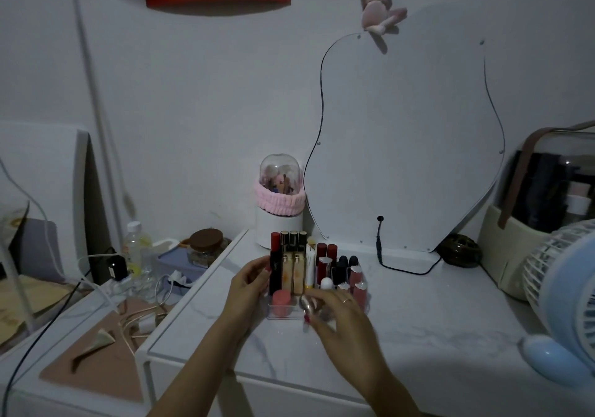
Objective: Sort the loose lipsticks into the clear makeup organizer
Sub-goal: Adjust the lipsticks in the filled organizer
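The clear makeup organizer (285, 316) stands on the white marble-look table (418, 329), filled with several upright lipsticks in red, black, gold and pink. A round pink-capped item (281, 300) sits in its front left slot. My left hand (249, 283) rests against the organizer's left side, fingers touching its wall. My right hand (335, 312) is at the organizer's front, fingers closed around a small shiny lipstick (306, 305) with a dark red end, held over the front edge. The palm hides the organizer's front right slots.
A wavy mirror (409, 146) leans on the wall behind. A domed white and pink holder (279, 204) stands behind the organizer. A black cable (402, 268) trails across the table. A blue fan (566, 304) and a cosmetic case (544, 210) sit at right. Clutter covers the lower left surface.
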